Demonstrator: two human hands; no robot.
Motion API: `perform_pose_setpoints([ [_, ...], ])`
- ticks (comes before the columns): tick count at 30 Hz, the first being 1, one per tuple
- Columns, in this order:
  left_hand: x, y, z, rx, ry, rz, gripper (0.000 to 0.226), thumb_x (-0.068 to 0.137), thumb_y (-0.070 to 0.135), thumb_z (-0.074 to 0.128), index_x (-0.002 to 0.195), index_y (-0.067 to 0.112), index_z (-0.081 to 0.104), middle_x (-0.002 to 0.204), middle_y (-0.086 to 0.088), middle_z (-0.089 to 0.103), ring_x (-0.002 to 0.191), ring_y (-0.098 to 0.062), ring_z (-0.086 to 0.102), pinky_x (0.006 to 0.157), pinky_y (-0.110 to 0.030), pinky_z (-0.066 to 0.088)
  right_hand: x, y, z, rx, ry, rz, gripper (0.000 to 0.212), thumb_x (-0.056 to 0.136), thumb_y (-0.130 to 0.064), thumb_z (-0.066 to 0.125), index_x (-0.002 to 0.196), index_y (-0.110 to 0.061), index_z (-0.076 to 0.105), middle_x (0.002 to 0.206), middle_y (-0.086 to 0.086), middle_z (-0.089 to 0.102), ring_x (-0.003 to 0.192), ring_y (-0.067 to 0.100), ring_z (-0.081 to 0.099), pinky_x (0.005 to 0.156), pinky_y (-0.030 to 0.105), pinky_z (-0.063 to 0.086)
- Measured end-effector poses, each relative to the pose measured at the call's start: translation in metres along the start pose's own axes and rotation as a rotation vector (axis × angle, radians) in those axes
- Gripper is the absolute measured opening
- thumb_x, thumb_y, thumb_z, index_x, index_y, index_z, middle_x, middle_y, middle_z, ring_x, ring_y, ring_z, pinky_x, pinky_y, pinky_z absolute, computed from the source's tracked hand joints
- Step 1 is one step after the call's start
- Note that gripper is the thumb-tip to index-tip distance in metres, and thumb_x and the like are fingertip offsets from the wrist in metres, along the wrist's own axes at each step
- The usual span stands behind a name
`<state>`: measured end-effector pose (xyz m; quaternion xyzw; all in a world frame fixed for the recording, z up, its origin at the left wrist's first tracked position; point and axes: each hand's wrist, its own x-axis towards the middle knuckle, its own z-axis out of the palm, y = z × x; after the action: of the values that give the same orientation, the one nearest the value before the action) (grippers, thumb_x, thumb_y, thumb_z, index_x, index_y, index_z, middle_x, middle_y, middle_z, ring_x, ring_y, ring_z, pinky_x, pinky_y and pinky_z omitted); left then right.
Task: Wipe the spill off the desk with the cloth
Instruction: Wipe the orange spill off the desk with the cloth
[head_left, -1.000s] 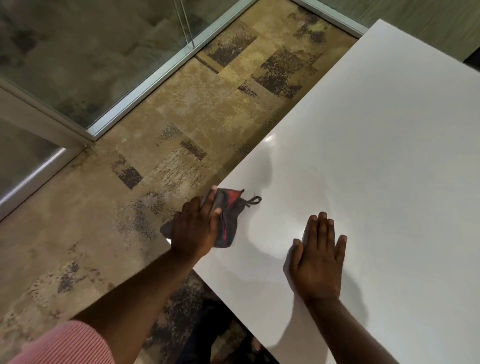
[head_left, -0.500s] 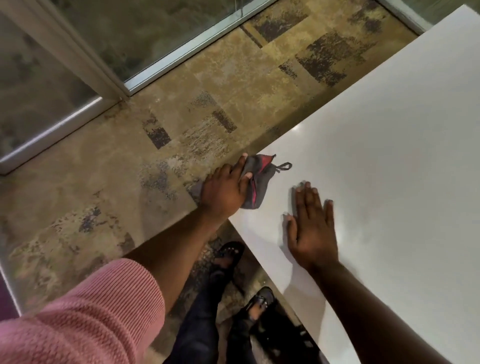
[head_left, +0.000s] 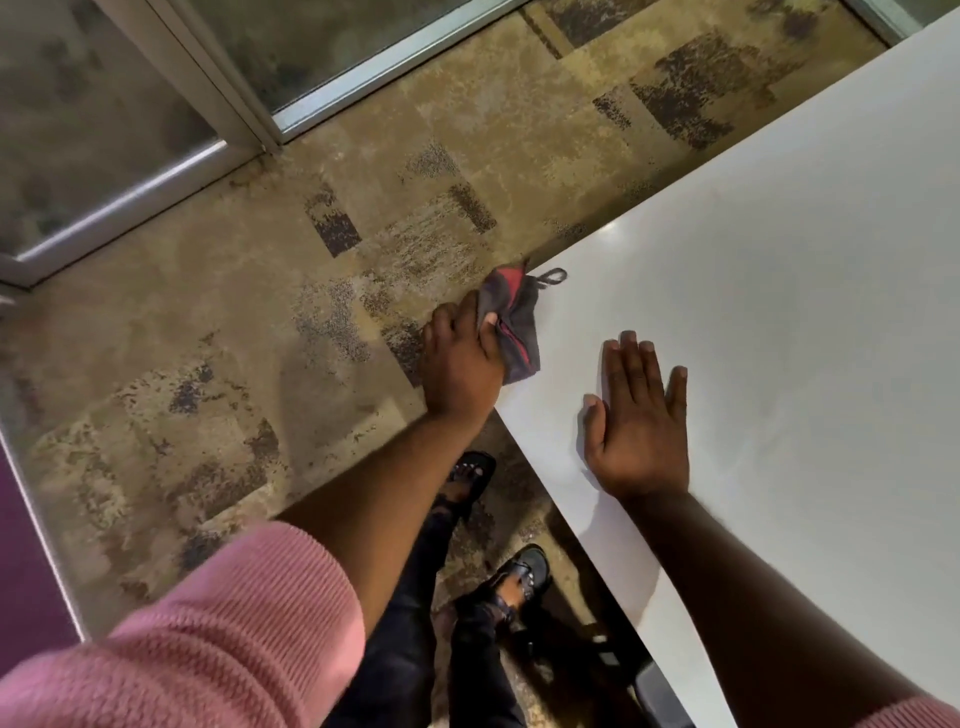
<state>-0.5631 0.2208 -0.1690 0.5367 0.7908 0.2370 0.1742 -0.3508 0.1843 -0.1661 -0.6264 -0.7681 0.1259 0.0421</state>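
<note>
A dark grey cloth (head_left: 514, 322) with red trim and a small loop lies at the left corner of the white desk (head_left: 779, 260). My left hand (head_left: 460, 364) grips it, with the knuckles hanging past the desk edge over the floor. To the right of the cloth, my right hand (head_left: 636, 415) rests flat on the desk, fingers spread and holding nothing. No spill shows on the glossy surface.
Patterned brown carpet (head_left: 260, 338) covers the floor left of the desk. A glass partition with metal frames (head_left: 249, 104) runs along the far left. My legs and sandalled feet (head_left: 519, 577) stand beside the desk's near edge.
The view has swung so that hands and cloth sit further right and higher in frame. The cloth stays at the desk corner in my left hand; my right hand stays flat beside it.
</note>
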Motion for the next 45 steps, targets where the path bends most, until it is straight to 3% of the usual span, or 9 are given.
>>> perform_pose_setpoints([
  [4,-0.059,0.035,0.021,-0.271,0.024,-0.270,0.061,0.108,0.023,0.047,0.161,0.004,0.024,0.167,-0.030,0.013,0.154,-0.046,0.021,0.119,-0.040,0.033,0.003,0.000,-0.003,0.055,0.030,0.010,0.066,0.104,-0.040,0.021,0.163,-0.012,0.022,0.172,0.011,0.020,0.160,0.027,0.015,0.129,0.057,0.010],
  [9,-0.082,0.047,0.025,-0.448,-0.049,-0.282,0.066,0.110,0.026,0.044,0.164,0.008,0.010,0.172,-0.021,-0.005,0.160,-0.037,0.007,0.126,-0.034,0.021,-0.002,0.005,-0.007,0.117,0.096,0.035,0.068,0.101,-0.037,0.022,0.162,-0.007,0.026,0.170,0.016,0.025,0.158,0.031,0.023,0.128,0.057,0.018],
  [19,-0.158,0.063,0.055,-0.572,0.170,-0.327,0.061,0.106,0.007,0.046,0.161,0.002,0.019,0.172,-0.016,0.010,0.161,-0.026,0.008,0.128,-0.026,0.014,-0.008,0.011,0.000,0.430,0.259,-0.004,0.067,0.097,-0.026,0.031,0.159,-0.001,0.031,0.168,0.017,0.029,0.157,0.032,0.026,0.130,0.049,0.016],
  [25,-0.288,0.086,0.076,-0.643,-0.062,-0.302,0.063,0.109,0.045,0.027,0.160,0.045,-0.009,0.172,0.013,-0.018,0.160,-0.010,-0.006,0.127,-0.047,0.025,-0.013,0.008,-0.004,0.502,0.279,0.038,0.063,0.100,-0.021,0.032,0.161,-0.005,0.027,0.169,0.013,0.029,0.157,0.027,0.028,0.131,0.042,0.017],
  [29,-0.251,0.075,0.068,-0.661,-0.049,-0.291,0.068,0.110,0.034,0.037,0.161,0.035,-0.009,0.172,0.007,-0.019,0.161,-0.017,-0.004,0.128,-0.046,0.026,-0.013,0.008,-0.006,0.506,0.259,0.075,0.064,0.099,-0.020,0.034,0.163,-0.009,0.026,0.170,0.009,0.029,0.157,0.025,0.028,0.130,0.043,0.019],
  [34,-0.219,0.073,0.065,-0.695,0.027,-0.310,0.066,0.110,0.021,0.042,0.161,0.024,-0.001,0.173,-0.001,-0.013,0.159,-0.014,-0.007,0.128,-0.027,0.018,-0.012,0.009,-0.007,0.539,0.263,0.106,0.069,0.095,-0.021,0.035,0.163,-0.011,0.026,0.169,0.008,0.030,0.155,0.027,0.031,0.126,0.047,0.027],
  [38,-0.290,0.079,0.059,-0.639,-0.128,-0.209,0.061,0.110,0.048,0.022,0.160,0.045,-0.013,0.170,0.014,-0.024,0.161,-0.011,-0.005,0.129,-0.029,0.013,-0.012,0.009,-0.014,0.595,0.265,0.108,0.067,0.097,-0.025,0.035,0.162,-0.009,0.026,0.168,0.010,0.031,0.153,0.031,0.035,0.125,0.047,0.032],
  [43,-0.234,0.071,0.055,-0.620,-0.089,-0.279,0.067,0.109,0.023,0.044,0.161,0.027,0.001,0.173,-0.001,-0.015,0.160,-0.016,-0.005,0.124,-0.013,0.015,-0.011,0.013,-0.016,0.660,0.238,0.164,0.069,0.095,-0.027,0.036,0.162,-0.012,0.027,0.168,0.007,0.032,0.151,0.024,0.035,0.114,0.001,0.018],
  [45,-0.200,0.068,0.043,-0.615,-0.054,-0.322,0.068,0.106,0.007,0.048,0.162,0.020,0.010,0.173,-0.006,0.000,0.159,-0.016,0.001,0.124,-0.012,0.009,-0.010,0.014,-0.016,0.675,0.228,0.187,0.069,0.095,-0.025,0.036,0.162,-0.011,0.028,0.168,0.008,0.033,0.151,0.023,0.035,0.110,-0.003,0.016],
])
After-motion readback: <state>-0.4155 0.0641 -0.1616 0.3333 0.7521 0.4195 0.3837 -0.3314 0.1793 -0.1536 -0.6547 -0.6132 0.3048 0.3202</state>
